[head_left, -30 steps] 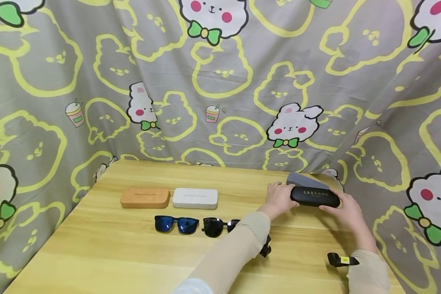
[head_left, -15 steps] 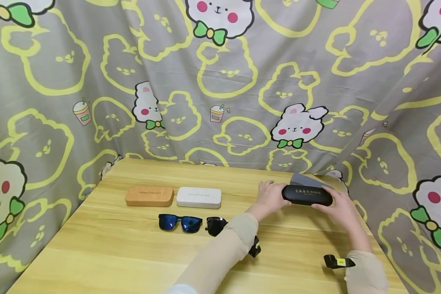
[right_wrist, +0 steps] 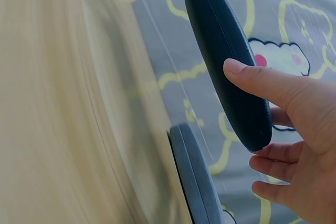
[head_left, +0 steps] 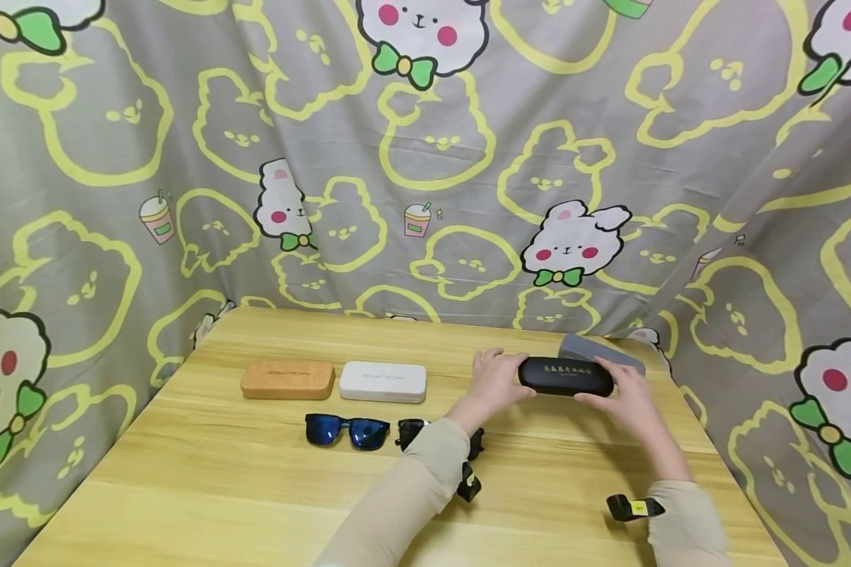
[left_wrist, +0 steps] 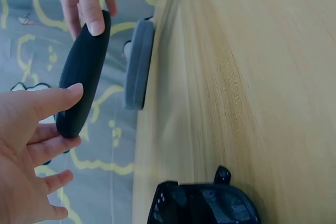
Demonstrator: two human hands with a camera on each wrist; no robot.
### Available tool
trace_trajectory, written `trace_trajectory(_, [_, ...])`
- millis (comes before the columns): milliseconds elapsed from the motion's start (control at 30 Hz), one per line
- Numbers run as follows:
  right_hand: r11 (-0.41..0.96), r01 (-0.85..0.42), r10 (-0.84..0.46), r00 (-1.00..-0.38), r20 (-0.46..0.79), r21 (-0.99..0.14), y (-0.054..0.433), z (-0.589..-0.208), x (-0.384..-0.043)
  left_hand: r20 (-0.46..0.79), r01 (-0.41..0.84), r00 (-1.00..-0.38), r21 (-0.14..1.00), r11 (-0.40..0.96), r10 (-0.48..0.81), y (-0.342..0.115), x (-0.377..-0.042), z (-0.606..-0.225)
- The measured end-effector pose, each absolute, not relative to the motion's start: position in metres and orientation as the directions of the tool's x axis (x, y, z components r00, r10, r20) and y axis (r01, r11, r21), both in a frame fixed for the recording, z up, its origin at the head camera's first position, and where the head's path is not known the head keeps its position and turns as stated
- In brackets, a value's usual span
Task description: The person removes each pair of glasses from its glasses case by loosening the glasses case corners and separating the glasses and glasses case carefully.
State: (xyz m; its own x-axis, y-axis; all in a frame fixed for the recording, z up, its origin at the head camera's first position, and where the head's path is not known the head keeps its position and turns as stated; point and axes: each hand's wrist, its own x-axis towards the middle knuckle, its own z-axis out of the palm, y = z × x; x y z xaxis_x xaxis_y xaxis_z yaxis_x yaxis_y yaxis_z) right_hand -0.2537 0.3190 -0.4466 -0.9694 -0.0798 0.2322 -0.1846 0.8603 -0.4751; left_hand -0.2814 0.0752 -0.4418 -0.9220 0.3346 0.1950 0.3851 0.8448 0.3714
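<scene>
A black glasses case (head_left: 566, 377) with gold lettering is held level above the table, one hand at each end. My left hand (head_left: 494, 383) pinches its left end between thumb and fingers, the other fingers spread, as the left wrist view shows. At the opposite end my right hand (head_left: 627, 399) grips it with the thumb on the near side. The wrist views show a seam along the case (right_wrist: 226, 56), which is closed. Behind it lies a grey glasses case (head_left: 603, 353), partly covered by the black case and right hand.
An orange case (head_left: 288, 379) and a white case (head_left: 383, 382) lie side by side at the back left. Blue-lensed sunglasses (head_left: 347, 431) and dark sunglasses (head_left: 413, 434), partly behind the left forearm, lie in front of them. A patterned curtain (head_left: 440, 197) surrounds the wooden table (head_left: 206, 480).
Both hands have carried the black case leftward, away from the grey case, more of which now shows. The head view has shifted slightly. The other cases and sunglasses stay in place.
</scene>
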Motion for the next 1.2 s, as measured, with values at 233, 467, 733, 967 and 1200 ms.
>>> trace_trajectory(233, [0.849,-0.185,-0.076,-0.970,0.232,-0.494,0.303,-0.452,-0.255,0.197,0.386,-0.922,0.386,0.838,0.334,0.058,-0.277,-0.443])
trace_trajectory(467, [0.847,-0.190,-0.091,-0.972,0.217,-0.497,0.284,-0.459,-0.256,0.182,0.357,-0.934,0.454,0.816,0.308,0.036,-0.271,-0.450])
trace_trajectory(733, [0.861,-0.196,-0.099,-0.970,0.223,-0.469,0.264,-0.468,-0.256,0.134,0.311,-0.949,0.527,0.791,0.284,0.018,-0.265,-0.454])
trace_trajectory(967, [0.864,-0.200,-0.106,-0.969,0.222,-0.462,0.251,-0.472,-0.254,0.120,0.288,-0.956,0.552,0.782,0.267,0.008,-0.266,-0.461])
trace_trajectory(1200, [0.878,-0.187,-0.104,-0.973,0.205,-0.440,0.242,-0.478,-0.254,0.135,0.294,-0.955,0.523,0.800,0.263,0.005,-0.266,-0.466])
